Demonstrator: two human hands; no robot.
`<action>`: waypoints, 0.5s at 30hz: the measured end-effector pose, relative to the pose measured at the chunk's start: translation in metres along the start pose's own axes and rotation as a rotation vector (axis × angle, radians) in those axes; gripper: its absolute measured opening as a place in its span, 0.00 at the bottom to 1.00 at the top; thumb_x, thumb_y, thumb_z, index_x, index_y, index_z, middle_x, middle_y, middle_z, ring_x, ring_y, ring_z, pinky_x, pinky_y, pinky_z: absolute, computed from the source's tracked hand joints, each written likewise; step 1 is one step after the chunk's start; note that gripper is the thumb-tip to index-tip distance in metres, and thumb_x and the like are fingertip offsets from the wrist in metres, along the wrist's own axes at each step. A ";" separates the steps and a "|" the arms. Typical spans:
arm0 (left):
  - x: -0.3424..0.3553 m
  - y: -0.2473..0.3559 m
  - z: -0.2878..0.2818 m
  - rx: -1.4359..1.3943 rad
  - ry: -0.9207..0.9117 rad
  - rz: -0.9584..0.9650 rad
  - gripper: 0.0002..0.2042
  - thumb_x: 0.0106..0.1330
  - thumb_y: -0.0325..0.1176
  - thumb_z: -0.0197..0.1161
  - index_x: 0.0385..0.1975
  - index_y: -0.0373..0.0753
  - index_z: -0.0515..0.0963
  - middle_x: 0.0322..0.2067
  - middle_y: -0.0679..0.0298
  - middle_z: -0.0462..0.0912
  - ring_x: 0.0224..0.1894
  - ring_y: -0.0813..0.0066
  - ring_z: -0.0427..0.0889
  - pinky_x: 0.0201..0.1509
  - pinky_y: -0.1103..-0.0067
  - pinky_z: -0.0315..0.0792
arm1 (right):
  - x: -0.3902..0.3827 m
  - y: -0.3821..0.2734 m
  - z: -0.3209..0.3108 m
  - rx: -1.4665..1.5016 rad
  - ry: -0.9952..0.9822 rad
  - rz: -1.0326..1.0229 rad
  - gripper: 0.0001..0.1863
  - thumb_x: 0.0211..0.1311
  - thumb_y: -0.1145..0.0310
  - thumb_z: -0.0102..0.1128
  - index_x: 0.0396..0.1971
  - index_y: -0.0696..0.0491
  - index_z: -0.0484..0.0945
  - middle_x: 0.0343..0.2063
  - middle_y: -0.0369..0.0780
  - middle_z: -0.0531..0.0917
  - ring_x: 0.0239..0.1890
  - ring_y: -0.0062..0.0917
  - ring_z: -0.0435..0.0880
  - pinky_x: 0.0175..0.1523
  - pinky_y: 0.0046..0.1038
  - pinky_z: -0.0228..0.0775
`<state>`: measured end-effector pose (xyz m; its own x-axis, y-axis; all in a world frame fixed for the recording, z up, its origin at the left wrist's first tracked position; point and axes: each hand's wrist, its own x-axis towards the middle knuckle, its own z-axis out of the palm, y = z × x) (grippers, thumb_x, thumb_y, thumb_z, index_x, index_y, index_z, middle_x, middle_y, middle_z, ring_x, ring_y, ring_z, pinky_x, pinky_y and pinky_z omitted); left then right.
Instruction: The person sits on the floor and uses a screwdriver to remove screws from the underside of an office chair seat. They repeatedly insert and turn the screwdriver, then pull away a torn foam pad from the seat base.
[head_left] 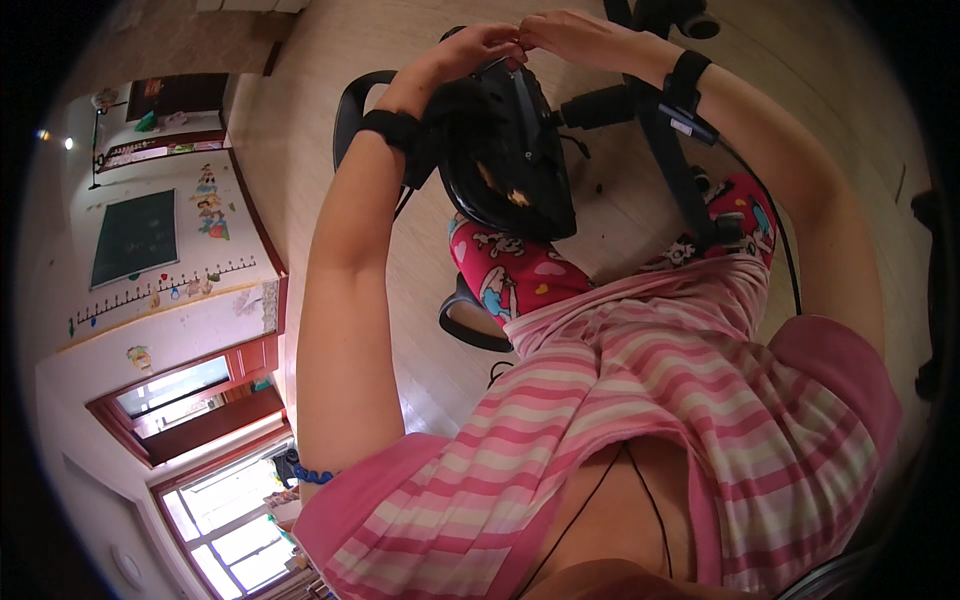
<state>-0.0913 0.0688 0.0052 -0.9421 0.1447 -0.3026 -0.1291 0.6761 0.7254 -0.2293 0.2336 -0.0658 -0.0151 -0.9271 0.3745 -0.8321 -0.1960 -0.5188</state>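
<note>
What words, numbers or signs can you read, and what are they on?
None can be read clearly.
Pale label on the black wrist device: too small to read.
Green wall board: no writing I can make out.
Wall stickers: any lettering is too small.
Black chair: any marking is too small.

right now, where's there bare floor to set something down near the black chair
Pale wood floor lies bare between the white cartoon-decorated wall and the black looped armrest, and beyond the right forearm. It is crowded where the left hand and right hand meet by the torn black cushion.
</note>
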 end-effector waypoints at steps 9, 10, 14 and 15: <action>0.004 -0.002 0.008 0.121 0.132 -0.043 0.11 0.71 0.31 0.56 0.45 0.32 0.78 0.34 0.62 0.83 0.35 0.74 0.81 0.46 0.78 0.75 | -0.008 -0.030 0.005 1.033 0.118 0.684 0.26 0.73 0.47 0.44 0.38 0.56 0.80 0.13 0.30 0.63 0.13 0.14 0.63 0.19 0.17 0.52; 0.004 -0.004 0.008 0.126 0.156 -0.033 0.10 0.71 0.31 0.57 0.45 0.32 0.78 0.33 0.61 0.84 0.35 0.74 0.82 0.46 0.78 0.75 | -0.002 -0.027 0.010 1.065 0.151 0.647 0.24 0.73 0.48 0.45 0.39 0.56 0.79 0.14 0.31 0.65 0.14 0.13 0.63 0.19 0.17 0.53; -0.011 -0.002 -0.004 0.332 0.291 0.037 0.15 0.69 0.38 0.59 0.47 0.33 0.78 0.34 0.60 0.84 0.37 0.72 0.83 0.45 0.77 0.75 | 0.010 -0.018 0.017 0.601 0.336 0.590 0.19 0.65 0.59 0.52 0.43 0.60 0.76 0.27 0.47 0.82 0.28 0.42 0.82 0.35 0.38 0.73; -0.022 0.002 -0.010 0.589 0.325 0.014 0.18 0.70 0.43 0.59 0.48 0.34 0.77 0.34 0.60 0.84 0.37 0.72 0.83 0.43 0.77 0.76 | 0.005 -0.015 0.014 0.653 0.249 0.504 0.19 0.68 0.58 0.50 0.44 0.60 0.75 0.24 0.42 0.78 0.24 0.32 0.75 0.30 0.31 0.66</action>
<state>-0.0743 0.0595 0.0198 -0.9996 -0.0059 -0.0272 -0.0123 0.9703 0.2417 -0.2089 0.2273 -0.0666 -0.4815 -0.8708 0.0989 -0.2088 0.0043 -0.9780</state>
